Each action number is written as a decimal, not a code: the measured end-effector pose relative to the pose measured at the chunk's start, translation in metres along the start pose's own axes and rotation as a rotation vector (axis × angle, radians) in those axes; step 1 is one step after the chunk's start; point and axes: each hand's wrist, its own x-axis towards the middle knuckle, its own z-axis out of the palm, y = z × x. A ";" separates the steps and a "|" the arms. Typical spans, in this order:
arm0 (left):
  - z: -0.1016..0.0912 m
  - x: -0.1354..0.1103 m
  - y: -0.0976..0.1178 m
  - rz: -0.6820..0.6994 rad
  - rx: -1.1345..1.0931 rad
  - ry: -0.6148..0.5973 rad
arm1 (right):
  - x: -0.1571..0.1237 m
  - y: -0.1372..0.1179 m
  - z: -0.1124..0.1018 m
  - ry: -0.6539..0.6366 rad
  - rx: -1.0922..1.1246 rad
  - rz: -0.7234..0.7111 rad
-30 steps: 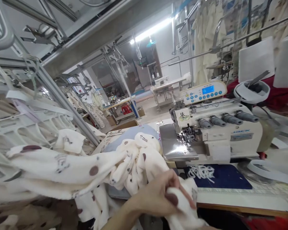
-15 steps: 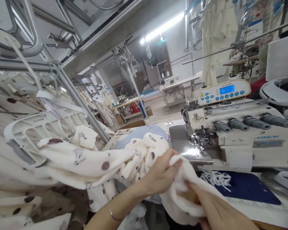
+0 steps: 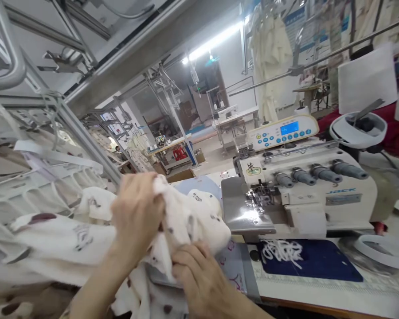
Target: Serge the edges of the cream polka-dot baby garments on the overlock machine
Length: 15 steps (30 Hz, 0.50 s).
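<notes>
A bunched cream fleece garment (image 3: 196, 217) with brown dots and small printed figures lies between my hands, left of the sewing machine. My left hand (image 3: 138, 212) is closed on its upper left part, raised a little. Lower and to the right, my right hand (image 3: 199, 277) has its fingers curled on the garment's lower edge. More of the same cloth stretches left over a white plastic hanger frame (image 3: 29, 199). The white overlock machine (image 3: 306, 195) stands to the right, its metal plate (image 3: 234, 208) beside the garment.
White fabric trimmings (image 3: 282, 251) lie on a dark blue mat (image 3: 326, 261) in front of the machine. A control panel (image 3: 282, 133) with a lit screen tops it. Metal rails (image 3: 86, 137) run overhead at left. Dotted cloth hangs at the lower left.
My left hand has moved left and up with the cloth. My right hand has shifted left, and the garment's rolled opening is turned away. The view has swung slightly right.
</notes>
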 end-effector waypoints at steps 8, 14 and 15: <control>0.091 0.010 0.051 0.098 -0.543 -0.775 | -0.024 0.040 -0.072 -0.150 -0.137 0.139; 0.139 0.007 0.058 0.128 -0.755 -1.158 | -0.093 0.069 -0.109 -0.223 -0.389 0.273; 0.138 0.007 0.058 0.117 -0.761 -1.162 | -0.098 0.070 -0.109 -0.219 -0.361 0.288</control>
